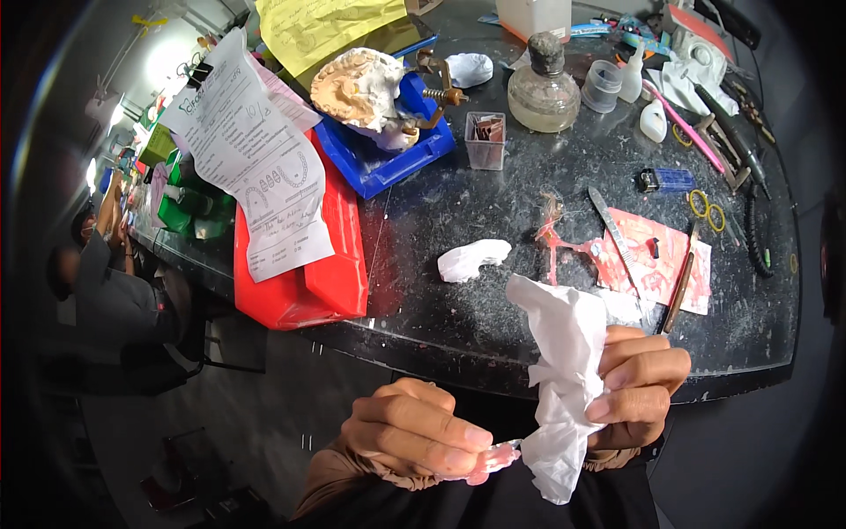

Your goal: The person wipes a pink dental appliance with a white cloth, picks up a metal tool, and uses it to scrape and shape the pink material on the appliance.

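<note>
Bearings are taken from the hands, with 12 o'clock directly away from the wearer. The left hand (410, 432) pinches a small pink piece (489, 465) between thumb and fingertips, low in front of the body; the piece has a pale, glossy end pointing to 3 o'clock. The right hand (639, 388), fingers curled, grips a crumpled white tissue (564, 379) that hangs beside that end. Contact between tissue and piece cannot be confirmed.

On the dark, dust-marked surface (414, 335), a curved white plaster piece (473, 261) lies at 11 o'clock. Between 1 and 2 o'clock is a pink wax sheet (674, 273), with a silver spatula (608, 229) and a brown-handled tool (681, 286) lying across it. A red tray (339, 295) stands at 10 o'clock, partly covered by a printed form (286, 220).

Farther out, a blue lighter (667, 181) lies at 1 o'clock. A blue tray (379, 181) at 11 o'clock carries a plaster dental cast (357, 88). At 12 o'clock stand a small clear box (486, 152) and, beyond it, a glass spirit lamp (544, 101).
</note>
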Motion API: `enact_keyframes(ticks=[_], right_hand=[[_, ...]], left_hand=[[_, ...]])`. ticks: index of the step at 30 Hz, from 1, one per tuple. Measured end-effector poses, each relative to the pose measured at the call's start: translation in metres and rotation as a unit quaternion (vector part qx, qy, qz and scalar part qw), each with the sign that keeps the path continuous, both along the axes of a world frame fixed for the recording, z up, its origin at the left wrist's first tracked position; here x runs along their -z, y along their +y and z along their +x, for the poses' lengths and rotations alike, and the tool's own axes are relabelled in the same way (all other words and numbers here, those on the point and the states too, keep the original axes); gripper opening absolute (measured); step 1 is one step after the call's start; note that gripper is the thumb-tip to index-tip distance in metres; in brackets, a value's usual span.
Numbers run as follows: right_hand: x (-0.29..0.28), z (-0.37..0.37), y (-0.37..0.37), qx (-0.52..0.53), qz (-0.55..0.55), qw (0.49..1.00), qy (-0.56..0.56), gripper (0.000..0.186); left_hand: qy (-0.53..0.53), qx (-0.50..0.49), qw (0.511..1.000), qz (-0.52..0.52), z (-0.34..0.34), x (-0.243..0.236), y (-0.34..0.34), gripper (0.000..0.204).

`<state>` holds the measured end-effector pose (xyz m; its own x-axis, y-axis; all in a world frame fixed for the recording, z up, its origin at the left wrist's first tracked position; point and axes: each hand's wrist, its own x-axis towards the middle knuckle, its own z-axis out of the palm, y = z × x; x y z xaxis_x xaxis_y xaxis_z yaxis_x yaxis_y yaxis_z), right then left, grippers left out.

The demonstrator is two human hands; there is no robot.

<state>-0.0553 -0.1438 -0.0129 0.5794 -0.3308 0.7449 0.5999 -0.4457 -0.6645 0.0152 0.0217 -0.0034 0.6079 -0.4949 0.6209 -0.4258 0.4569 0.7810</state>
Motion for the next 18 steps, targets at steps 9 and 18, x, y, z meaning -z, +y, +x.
enact_keyframes(ticks=[9, 18], right_hand=[[0.003, -0.005, -0.010, -0.051, -0.018, 0.997, -0.047, 0.013], [-0.001, 0.000, -0.004, -0.157, -0.124, 0.978, -0.058, 0.033]], left_hand=[[-0.012, 0.017, 0.999, -0.030, 0.002, 0.001, -0.004, 0.035], [-0.054, 0.098, 0.990, -0.088, 0.010, 0.006, -0.011, 0.029]])
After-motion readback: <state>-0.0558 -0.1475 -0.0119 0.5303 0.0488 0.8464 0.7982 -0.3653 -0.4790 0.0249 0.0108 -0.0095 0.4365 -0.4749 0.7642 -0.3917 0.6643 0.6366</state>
